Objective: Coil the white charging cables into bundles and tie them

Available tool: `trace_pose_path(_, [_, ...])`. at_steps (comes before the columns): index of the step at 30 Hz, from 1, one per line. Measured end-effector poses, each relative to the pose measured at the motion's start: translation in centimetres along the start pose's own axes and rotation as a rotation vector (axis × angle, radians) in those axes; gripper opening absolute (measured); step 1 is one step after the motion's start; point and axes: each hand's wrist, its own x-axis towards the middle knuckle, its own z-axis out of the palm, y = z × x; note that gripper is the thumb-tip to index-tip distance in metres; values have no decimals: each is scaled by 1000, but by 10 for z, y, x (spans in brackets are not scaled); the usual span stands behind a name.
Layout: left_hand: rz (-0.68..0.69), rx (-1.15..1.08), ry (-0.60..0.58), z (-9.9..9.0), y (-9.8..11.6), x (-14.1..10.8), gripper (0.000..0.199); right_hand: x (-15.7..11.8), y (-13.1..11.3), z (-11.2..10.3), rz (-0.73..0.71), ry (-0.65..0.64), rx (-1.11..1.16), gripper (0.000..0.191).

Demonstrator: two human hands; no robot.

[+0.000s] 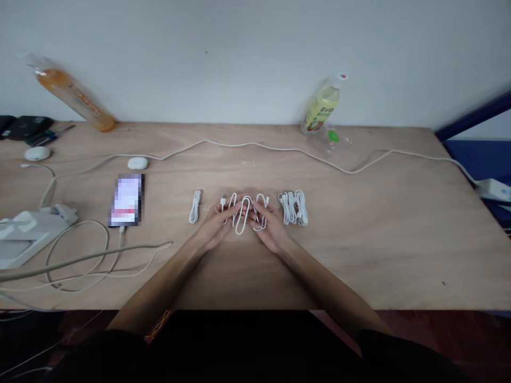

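A white USB cable [240, 222] hangs in loose loops between my two hands, above the middle of the table. My left hand [215, 226] is closed on it, with a USB plug [223, 201] sticking up past the fingers. Loops of the same cable are pinched in my right hand [271, 226], and its other end shows just above those fingers. To the left lies one coiled white cable [194, 207]. Several coiled white cables [293, 208] lie side by side to the right of my right hand. Some fingertips are hidden behind the loops.
A lit phone [126, 199] on a charging cord, a white earbud case [138, 163] and a power strip [32, 234] with tangled cords occupy the left. Bottles of orange drink [75, 98] and yellow drink [322, 109] stand along the wall. A long white cord [247, 144] crosses behind.
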Motion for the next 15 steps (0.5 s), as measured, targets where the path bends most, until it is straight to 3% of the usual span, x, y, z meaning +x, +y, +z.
trace_pose_path(11, [-51, -37, -75, -1, 1, 0, 17, -6, -2, 2, 5, -65, -199, 41])
trace_pose_path(15, [-35, 14, -87, 3, 5, -2, 22, -6, -4, -1, -1, -44, -262, 41])
